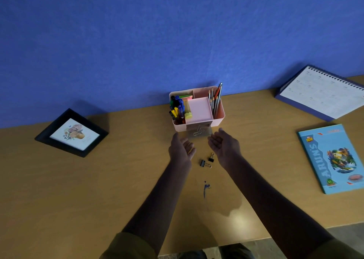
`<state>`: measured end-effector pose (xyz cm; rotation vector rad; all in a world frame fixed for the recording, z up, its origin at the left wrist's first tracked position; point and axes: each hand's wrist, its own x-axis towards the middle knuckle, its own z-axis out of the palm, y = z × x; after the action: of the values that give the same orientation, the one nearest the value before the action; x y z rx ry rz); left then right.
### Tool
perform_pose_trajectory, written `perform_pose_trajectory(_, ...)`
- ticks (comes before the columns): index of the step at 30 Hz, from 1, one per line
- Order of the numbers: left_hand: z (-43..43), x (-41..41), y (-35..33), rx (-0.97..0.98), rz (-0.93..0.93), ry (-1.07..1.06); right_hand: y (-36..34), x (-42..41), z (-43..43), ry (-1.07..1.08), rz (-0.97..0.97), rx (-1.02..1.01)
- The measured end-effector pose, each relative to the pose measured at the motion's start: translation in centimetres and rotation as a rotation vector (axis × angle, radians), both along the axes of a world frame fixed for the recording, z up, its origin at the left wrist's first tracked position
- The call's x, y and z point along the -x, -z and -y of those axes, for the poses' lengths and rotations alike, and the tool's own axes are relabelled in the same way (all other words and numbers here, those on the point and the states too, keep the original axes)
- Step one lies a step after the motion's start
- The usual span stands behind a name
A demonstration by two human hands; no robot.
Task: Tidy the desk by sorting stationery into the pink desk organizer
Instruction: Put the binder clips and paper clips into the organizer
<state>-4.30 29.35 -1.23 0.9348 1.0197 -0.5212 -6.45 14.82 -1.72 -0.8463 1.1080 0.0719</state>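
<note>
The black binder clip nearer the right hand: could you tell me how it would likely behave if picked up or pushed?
The small black metal binder clip looks rigid and probably light, so a fingertip pinch should lift it. Its angular body and protruding wire handles suggest it would slide, not roll, on the smooth wooden desk.

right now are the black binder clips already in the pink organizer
No, both binder clips lie on the desk, in front of the pink organizer.

Single head view, looking forward-down over desk (78, 189) toward wall (137, 42)
</note>
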Motion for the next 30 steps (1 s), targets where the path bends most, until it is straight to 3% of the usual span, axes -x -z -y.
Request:
perform_pose_trajectory(11, 0.8, -2.5, -0.3, 0.092, 0.032, -0.037, -1.2, -3.3, -0.7, 0.053, -0.016, -0.047)
perform_pose_trajectory(19, 0.8, -3.1, -0.5, 0.087, 0.015, 0.037, 0.2, -3.7, -0.1, -0.098, -0.055, 0.046)
perform_pose_trajectory(22, 0.5, -2.9, -0.8, 0.094, 0.046, 0.078, 0.2, -3.6, -0.2, -0.106, -0.005, -0.093)
perform_pose_trajectory(26, 0.1, -2.7, -0.6, 0.143, 0.037, 0.071, 0.1, -3.5, -0.2, 0.098, 0.095, -0.351)
perform_pose_trajectory(30, -0.1, -2.6, -0.4, 0.136, 0.055, 0.128, -0.3, -3.3, -0.9, 0.131, 0.069, -0.324)
